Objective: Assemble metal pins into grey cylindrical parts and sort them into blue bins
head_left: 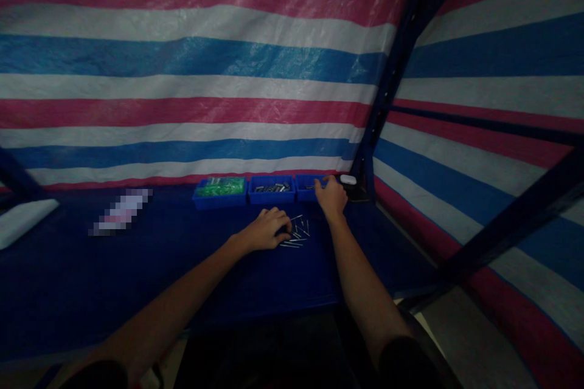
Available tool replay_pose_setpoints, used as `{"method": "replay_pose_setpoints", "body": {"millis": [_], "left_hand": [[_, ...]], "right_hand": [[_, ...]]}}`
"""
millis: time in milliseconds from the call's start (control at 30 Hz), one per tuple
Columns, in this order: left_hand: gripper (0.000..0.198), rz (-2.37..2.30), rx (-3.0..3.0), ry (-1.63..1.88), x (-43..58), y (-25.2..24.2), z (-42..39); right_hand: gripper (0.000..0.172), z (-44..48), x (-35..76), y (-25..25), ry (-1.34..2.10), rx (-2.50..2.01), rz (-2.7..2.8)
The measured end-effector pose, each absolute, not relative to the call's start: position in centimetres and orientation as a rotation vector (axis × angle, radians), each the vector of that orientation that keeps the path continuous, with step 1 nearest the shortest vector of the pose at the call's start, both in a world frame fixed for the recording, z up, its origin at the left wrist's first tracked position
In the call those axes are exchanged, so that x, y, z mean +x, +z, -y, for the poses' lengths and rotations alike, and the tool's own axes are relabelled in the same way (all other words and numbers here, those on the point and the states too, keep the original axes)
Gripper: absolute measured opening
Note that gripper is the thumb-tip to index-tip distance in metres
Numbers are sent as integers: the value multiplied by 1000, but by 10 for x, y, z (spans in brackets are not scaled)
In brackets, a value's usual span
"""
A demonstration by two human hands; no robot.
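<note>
My left hand (268,229) rests low over the blue tabletop with its fingers curved and a gap between thumb and forefinger. Nothing shows in its grasp. Just to its right lies a loose scatter of thin silvery metal pins (298,232), some of them close by the fingertips. My right hand (331,196) reaches over the front edge of the rightmost blue bin (305,194), thumb and forefinger apart. A few small metal pieces show inside that bin, partly hidden by the hand. I see nothing held in the right hand.
Beside that bin stand a blue bin (272,197) of small metal parts and another (221,200) with green plastic packets. A white case (348,180) sits on a dark flat object at right. A blurred paper (123,211) lies left. Blue frame posts and striped sheeting enclose the table.
</note>
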State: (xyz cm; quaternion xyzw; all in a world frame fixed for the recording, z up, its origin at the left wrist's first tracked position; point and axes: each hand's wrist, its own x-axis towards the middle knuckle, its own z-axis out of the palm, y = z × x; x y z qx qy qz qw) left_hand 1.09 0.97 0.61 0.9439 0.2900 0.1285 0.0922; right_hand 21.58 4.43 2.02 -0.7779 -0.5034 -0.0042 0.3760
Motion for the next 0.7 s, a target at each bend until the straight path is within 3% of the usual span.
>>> {"method": "replay_pose_setpoints", "body": {"millis": [400, 567, 700], "left_hand": [[11, -974, 2750, 400, 11, 1, -12], [9, -1148, 2386, 822, -14, -3, -31], [18, -1153, 2188, 1030, -24, -4, -38]], "right_hand": [[28, -32, 176, 23, 82, -1600, 1641], [17, -26, 157, 18, 345, -1288, 2047], [9, -23, 147, 13, 426, -1190, 2199]]}}
